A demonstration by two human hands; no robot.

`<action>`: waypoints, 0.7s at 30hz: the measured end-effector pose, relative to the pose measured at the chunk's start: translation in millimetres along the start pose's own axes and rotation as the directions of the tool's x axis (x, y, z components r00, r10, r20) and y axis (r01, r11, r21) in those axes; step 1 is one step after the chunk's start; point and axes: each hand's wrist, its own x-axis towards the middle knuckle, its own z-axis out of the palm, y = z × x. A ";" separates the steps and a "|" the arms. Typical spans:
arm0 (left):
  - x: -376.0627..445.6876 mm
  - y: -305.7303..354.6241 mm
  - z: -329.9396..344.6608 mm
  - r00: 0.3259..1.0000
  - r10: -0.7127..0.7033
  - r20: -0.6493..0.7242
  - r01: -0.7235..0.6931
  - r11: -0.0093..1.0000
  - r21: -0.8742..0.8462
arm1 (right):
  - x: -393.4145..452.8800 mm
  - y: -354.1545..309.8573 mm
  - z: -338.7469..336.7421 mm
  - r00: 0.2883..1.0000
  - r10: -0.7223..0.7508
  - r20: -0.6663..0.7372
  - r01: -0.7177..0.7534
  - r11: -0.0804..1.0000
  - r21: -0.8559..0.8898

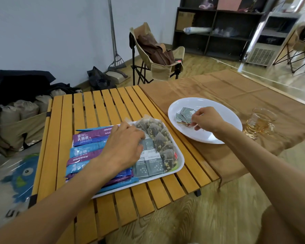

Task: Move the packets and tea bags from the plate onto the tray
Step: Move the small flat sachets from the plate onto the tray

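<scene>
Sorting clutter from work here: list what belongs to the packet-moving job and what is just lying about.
Job:
plate
grey packets on the plate
tray
stick packets
tea bags
left hand
right hand

Lying about:
glass cup
folding chair
black bag

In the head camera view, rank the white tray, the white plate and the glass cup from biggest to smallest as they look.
1. White tray, the largest, though it lies nearer the camera than the plate, which may flatter it.
2. White plate, somewhat smaller.
3. Glass cup, clearly the smallest.
</scene>
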 end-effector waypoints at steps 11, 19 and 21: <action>-5.6 1.3 4.2 0.993 0.010 0.118 -0.012 1.000 0.011 | 33.3 45.0 -10.5 0.963 0.102 -0.249 -0.128 0.988 -0.090; -6.0 0.9 6.2 0.992 0.038 0.122 -0.042 0.999 0.029 | 56.3 25.6 21.2 0.981 -0.181 -0.076 0.140 0.915 -0.379; -5.3 1.5 7.6 0.991 0.050 0.124 -0.056 0.997 0.049 | 62.6 24.4 28.8 0.974 -0.228 0.009 0.204 0.850 -0.486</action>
